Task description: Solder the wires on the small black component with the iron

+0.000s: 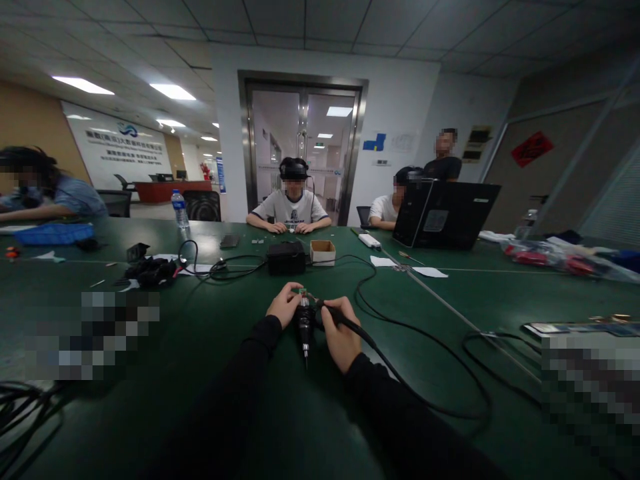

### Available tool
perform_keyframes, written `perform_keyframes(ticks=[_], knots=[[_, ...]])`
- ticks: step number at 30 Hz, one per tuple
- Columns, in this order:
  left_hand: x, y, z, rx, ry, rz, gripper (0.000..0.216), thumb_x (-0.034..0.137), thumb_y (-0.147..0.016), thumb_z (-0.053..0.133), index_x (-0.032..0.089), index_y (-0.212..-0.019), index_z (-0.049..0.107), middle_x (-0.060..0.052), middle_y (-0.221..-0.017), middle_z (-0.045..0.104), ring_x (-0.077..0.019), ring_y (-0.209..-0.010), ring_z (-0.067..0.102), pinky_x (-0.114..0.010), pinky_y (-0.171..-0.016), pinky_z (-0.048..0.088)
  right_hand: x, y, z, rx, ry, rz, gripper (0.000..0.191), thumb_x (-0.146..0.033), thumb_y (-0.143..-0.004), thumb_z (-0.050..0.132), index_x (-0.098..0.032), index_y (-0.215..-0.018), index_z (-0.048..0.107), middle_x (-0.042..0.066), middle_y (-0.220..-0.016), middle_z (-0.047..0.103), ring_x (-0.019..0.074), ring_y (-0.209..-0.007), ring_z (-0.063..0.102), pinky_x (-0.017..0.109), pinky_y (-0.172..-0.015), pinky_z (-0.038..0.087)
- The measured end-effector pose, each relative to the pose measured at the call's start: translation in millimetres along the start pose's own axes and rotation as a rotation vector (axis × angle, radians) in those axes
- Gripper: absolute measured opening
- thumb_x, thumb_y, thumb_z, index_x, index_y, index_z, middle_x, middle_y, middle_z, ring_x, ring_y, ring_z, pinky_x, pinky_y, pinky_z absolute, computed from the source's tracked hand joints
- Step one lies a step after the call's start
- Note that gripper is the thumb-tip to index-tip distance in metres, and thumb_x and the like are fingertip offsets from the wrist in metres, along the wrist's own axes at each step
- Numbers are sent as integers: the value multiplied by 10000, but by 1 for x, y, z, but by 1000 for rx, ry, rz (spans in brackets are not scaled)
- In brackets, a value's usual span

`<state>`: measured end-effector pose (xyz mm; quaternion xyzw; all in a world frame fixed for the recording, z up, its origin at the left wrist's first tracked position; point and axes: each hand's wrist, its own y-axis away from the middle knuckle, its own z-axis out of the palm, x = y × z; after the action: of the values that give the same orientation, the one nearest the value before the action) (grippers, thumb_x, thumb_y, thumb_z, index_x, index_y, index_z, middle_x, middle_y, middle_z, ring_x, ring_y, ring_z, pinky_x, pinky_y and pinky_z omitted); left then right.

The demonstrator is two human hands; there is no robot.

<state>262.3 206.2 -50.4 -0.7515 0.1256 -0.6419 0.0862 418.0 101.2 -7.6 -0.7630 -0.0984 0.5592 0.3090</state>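
Note:
My left hand [284, 306] is closed, thumb and fingertips pinching the edge of a small green circuit board [303, 291]. Below the board lies a black, tapered tool [305, 328] with a silver pointed end towards me; its exact kind is unclear. My right hand [343, 332] wraps round the black handle of a soldering iron [331, 309], whose thin tip reaches left to the board. Whether tip and board touch is too small to tell. A black cable [385, 360] runs from the iron's handle to the right across the green table [225, 373].
Ahead stand a black box [287, 259] and an open carton [323, 253]. Cables and a black bundle [153, 270] lie left, papers [430, 272] right. A water bottle [179, 209], a large black case [445, 215] and several people are farther off.

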Motion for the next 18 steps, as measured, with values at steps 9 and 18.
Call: perform_keyframes(ticks=[9,18], knots=[[-1,1,-1,-14,35,40,230,240,-798,555,225,-1028,557,-20,-865,721,-174,-837,671,-327,-875,473,-5,-1,-4,-42,37,-33,90,-304,-809,529,-214,-800,534,-27,-644,586,139,-568,535,238,-546,410],[8,5,0,-24,127,28,238,241,-773,568,219,-1010,551,-10,-814,710,-170,-794,666,-298,-799,475,-2,1,-3,-153,57,-59,58,-255,-813,517,-216,-847,546,-18,-731,615,139,-632,562,237,-600,415]])
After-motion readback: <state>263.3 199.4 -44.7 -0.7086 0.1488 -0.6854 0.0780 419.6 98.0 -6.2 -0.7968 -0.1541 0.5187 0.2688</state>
